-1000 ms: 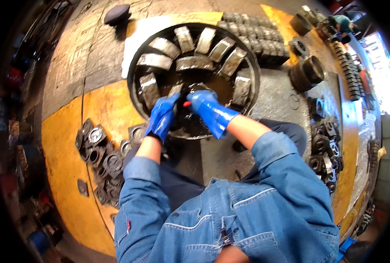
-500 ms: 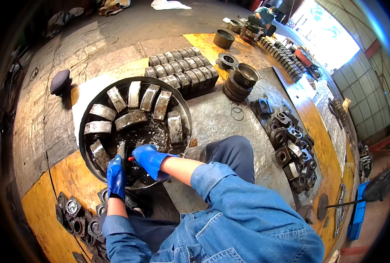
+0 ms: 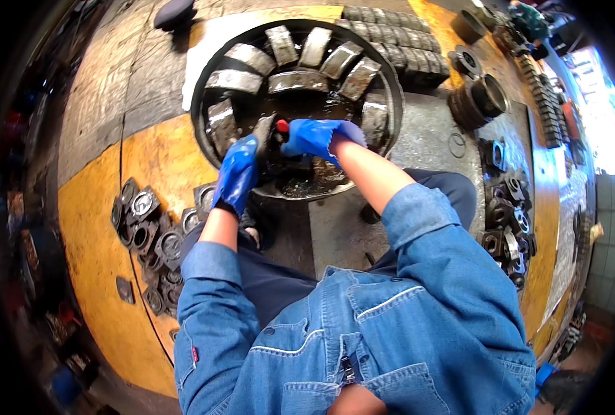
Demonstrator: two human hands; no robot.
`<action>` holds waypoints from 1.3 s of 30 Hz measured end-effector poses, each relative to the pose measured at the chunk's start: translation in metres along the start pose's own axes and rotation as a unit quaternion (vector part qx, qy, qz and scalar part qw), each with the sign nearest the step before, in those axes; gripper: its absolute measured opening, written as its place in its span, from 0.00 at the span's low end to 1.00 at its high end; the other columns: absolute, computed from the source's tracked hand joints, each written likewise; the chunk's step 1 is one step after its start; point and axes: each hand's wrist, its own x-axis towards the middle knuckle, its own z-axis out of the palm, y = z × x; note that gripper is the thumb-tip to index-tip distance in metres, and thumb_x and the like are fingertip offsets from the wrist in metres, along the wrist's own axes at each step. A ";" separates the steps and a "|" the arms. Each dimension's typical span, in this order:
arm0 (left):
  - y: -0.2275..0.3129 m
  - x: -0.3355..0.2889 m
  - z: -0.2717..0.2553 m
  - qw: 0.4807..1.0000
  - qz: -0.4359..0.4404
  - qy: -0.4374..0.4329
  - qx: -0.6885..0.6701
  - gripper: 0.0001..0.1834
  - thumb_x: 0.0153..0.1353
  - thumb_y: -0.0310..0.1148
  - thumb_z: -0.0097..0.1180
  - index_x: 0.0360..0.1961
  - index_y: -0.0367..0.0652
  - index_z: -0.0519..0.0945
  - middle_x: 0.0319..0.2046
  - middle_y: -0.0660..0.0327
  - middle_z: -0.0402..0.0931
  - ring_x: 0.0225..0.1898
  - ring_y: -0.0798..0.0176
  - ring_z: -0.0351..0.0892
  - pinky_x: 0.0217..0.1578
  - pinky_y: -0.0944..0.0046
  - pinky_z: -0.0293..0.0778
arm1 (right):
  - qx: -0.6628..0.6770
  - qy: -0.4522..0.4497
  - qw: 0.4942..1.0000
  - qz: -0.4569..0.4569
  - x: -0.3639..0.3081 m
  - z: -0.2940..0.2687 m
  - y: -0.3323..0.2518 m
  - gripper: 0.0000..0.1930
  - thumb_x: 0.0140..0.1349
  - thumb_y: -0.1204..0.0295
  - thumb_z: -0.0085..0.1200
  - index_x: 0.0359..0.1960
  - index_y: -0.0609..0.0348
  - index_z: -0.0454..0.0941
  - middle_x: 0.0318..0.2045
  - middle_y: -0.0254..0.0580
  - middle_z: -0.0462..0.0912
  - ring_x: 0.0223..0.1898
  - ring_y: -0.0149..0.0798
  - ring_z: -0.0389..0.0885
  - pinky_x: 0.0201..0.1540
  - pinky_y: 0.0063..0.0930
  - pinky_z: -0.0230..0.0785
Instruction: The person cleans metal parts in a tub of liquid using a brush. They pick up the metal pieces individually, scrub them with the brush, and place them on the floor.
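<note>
A round black metal basin sits on the floor, with dark oily liquid and several grey metal blocks standing along its inner wall. My left hand, in a blue glove, holds a grey metal block at the basin's near side. My right hand, also blue-gloved, grips a red-handled brush pressed against that block. My denim sleeves reach in from below.
Several round bearing housings lie on the yellow floor at left. A row of grey blocks lines the far side of the basin. Metal rings and more housings lie at right. A dark mushroom-shaped object rests at top left.
The view has swung about between frames. Both hands stay at the near side of the basin on the block and brush throughout.
</note>
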 end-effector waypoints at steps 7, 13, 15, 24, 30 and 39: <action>-0.008 0.009 0.007 0.986 -0.138 -0.078 -0.049 0.22 0.78 0.37 0.40 0.56 0.31 0.81 0.55 0.40 0.81 0.60 0.40 0.78 0.63 0.53 0.70 | -0.209 0.024 0.977 0.022 0.024 0.018 0.007 0.16 0.61 0.61 0.62 0.48 0.53 0.88 0.42 0.50 0.91 0.45 0.54 0.90 0.46 0.49 0.81; -0.024 -0.001 0.010 0.990 -0.109 -0.057 -0.068 0.21 0.79 0.38 0.39 0.48 0.34 0.82 0.43 0.42 0.83 0.47 0.45 0.83 0.52 0.52 0.75 | -0.325 0.043 0.945 -0.020 0.020 0.026 -0.008 0.13 0.70 0.65 0.53 0.53 0.50 0.81 0.50 0.50 0.87 0.51 0.55 0.87 0.49 0.53 0.79; -0.014 -0.001 0.012 0.966 -0.162 -0.025 -0.200 0.23 0.80 0.43 0.42 0.45 0.35 0.84 0.35 0.47 0.81 0.38 0.54 0.76 0.47 0.55 0.74 | -0.351 0.120 0.925 -0.083 0.013 0.035 0.002 0.16 0.74 0.61 0.47 0.58 0.48 0.78 0.48 0.47 0.88 0.46 0.53 0.88 0.46 0.48 0.79; 0.028 -0.007 -0.016 0.907 -0.286 0.052 -0.306 0.28 0.68 0.51 0.57 0.40 0.28 0.83 0.29 0.41 0.78 0.32 0.57 0.75 0.41 0.50 0.74 | -0.201 0.132 0.970 0.038 0.047 0.043 0.044 0.16 0.65 0.56 0.63 0.49 0.49 0.86 0.44 0.54 0.89 0.48 0.58 0.87 0.52 0.47 0.79; 0.028 -0.001 -0.009 0.897 -0.299 0.067 -0.320 0.26 0.66 0.49 0.59 0.42 0.29 0.84 0.32 0.38 0.81 0.35 0.54 0.79 0.43 0.50 0.76 | 0.015 0.014 0.998 0.065 0.048 0.018 0.049 0.20 0.60 0.58 0.69 0.45 0.63 0.85 0.34 0.42 0.88 0.33 0.38 0.85 0.40 0.36 0.79; 0.006 0.004 0.023 0.989 -0.142 0.028 -0.028 0.15 0.66 0.40 0.54 0.43 0.42 0.86 0.39 0.38 0.82 0.41 0.35 0.83 0.43 0.45 0.77 | 0.026 -0.046 0.994 0.095 0.020 0.003 -0.009 0.17 0.61 0.62 0.69 0.45 0.62 0.84 0.33 0.36 0.87 0.29 0.31 0.83 0.35 0.31 0.75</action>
